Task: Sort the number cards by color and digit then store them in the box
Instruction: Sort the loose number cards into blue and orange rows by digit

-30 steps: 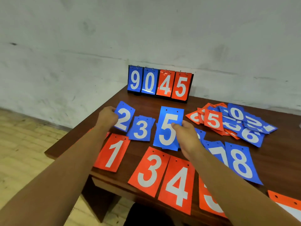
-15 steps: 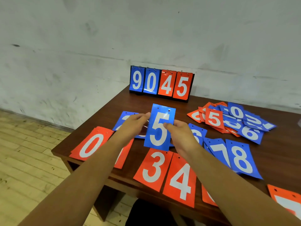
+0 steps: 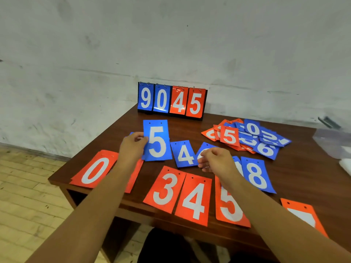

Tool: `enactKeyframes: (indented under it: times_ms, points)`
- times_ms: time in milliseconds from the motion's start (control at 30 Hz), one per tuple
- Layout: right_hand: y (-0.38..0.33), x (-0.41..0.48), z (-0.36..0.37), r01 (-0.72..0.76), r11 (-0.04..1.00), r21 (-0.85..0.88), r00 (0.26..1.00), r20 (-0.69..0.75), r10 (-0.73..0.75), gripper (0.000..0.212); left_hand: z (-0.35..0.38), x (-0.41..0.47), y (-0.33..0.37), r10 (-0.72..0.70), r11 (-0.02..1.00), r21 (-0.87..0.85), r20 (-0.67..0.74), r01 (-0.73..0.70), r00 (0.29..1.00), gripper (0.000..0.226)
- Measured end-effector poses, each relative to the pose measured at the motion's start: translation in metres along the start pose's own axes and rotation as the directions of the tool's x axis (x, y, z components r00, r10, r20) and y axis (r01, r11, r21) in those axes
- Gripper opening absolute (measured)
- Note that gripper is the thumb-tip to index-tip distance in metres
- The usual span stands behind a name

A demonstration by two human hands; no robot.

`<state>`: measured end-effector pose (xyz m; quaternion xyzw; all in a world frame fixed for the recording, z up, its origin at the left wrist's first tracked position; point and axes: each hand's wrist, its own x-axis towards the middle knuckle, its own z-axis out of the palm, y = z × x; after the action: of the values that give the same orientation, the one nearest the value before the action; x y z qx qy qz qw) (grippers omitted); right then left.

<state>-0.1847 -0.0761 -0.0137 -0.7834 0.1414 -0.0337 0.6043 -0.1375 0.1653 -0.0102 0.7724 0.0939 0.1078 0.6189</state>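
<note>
Head view. Pinching the left edge of the large blue rectangular card marked 5 [image 3: 157, 141] with the left grip [image 3: 133, 147], just left of a smaller blue card marked 4 [image 3: 183, 154] on the brown wooden desk [image 3: 303, 177]. Curling the right grip [image 3: 216, 160] over another blue card [image 3: 206, 147]; grasping or not, cannot tell.

Both forearms, the left hand [image 3: 133, 147] and the right hand [image 3: 216, 161] are bare.

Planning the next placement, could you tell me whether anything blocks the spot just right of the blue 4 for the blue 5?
Yes: the right hand sits just right of the blue 4, curled over a partly hidden blue card.
</note>
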Motion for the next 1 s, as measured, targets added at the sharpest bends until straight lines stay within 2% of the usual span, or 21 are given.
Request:
enactKeyframes:
  times_ms: [67, 167, 267, 367, 467, 567, 700, 833, 1000]
  points:
    - [0.002, 0.002, -0.002, 0.019, 0.997, -0.068, 1.000, 0.000, -0.019, 0.021, -0.010, 0.008, -0.006, -0.042, 0.999, -0.013, -0.036, 0.042, 0.998, 0.009]
    - [0.005, 0.006, 0.005, 0.056, 0.986, -0.160, 0.998, 0.021, -0.054, 0.021, -0.017, 0.012, -0.015, -0.088, 0.995, 0.043, -0.058, 0.091, 0.994, 0.029]
    - [0.009, 0.011, 0.020, 0.188, 0.939, -0.288, 0.982, 0.071, -0.175, 0.017, -0.018, 0.017, -0.027, -0.133, 0.986, 0.096, -0.060, 0.138, 0.989, 0.035]
    - [0.010, 0.015, 0.030, 0.332, 0.815, -0.475, 0.943, 0.164, -0.288, 0.013, -0.022, 0.020, -0.034, -0.088, 0.966, 0.238, -0.080, 0.105, 0.993, 0.031]
    - [0.014, 0.023, 0.034, 0.446, 0.642, -0.624, 0.894, 0.270, -0.358, 0.018, -0.031, 0.026, -0.040, -0.030, 0.953, 0.295, -0.126, 0.067, 0.992, 0.027]
    - [0.019, 0.031, 0.034, 0.478, 0.525, -0.704, 0.876, 0.338, -0.344, 0.028, -0.036, 0.030, -0.044, 0.000, 0.953, 0.298, -0.163, 0.050, 0.987, 0.027]
    - [0.025, 0.041, 0.033, 0.494, 0.407, -0.768, 0.861, 0.369, -0.349, 0.032, -0.025, 0.030, -0.043, -0.007, 0.954, 0.297, -0.139, 0.049, 0.990, 0.026]
    - [0.031, 0.048, 0.025, 0.411, 0.383, -0.827, 0.901, 0.305, -0.308, 0.040, -0.003, 0.028, -0.041, 0.001, 0.960, 0.279, -0.058, 0.015, 0.998, 0.021]
    - [0.037, 0.049, 0.010, 0.373, 0.430, -0.822, 0.920, 0.267, -0.288, 0.043, 0.036, 0.027, -0.030, 0.038, 0.941, 0.333, 0.090, -0.066, 0.995, 0.033]
